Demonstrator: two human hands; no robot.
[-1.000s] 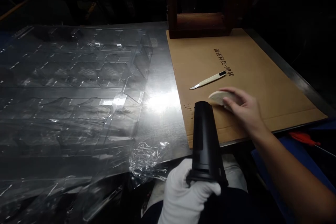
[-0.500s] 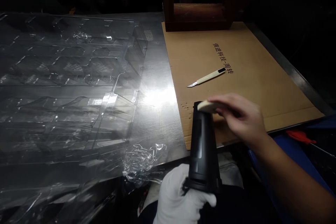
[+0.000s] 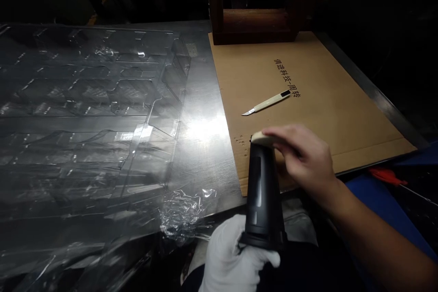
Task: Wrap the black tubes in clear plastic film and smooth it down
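My left hand (image 3: 232, 258), in a white glove, grips the wide flanged base of a black tapered plastic tube (image 3: 262, 191) and holds it upright near the table's front edge. My bare right hand (image 3: 304, 159) pinches a small pale flat pad (image 3: 263, 138) and presses it on the tube's top rim. A cream-handled craft knife (image 3: 267, 102) lies loose on the brown cardboard sheet (image 3: 342, 105) just beyond my right hand.
Large clear plastic blister trays (image 3: 85, 109) cover the left of the metal table (image 3: 205, 127). Crumpled clear film (image 3: 185, 212) hangs at the front edge. A dark red wooden frame (image 3: 255, 23) stands at the back of the cardboard. Something red (image 3: 386, 175) lies lower right.
My right hand lifted the pale pad off the cardboard and brought it leftward onto the top of the black tube. The left hand kept its grip on the tube's base.
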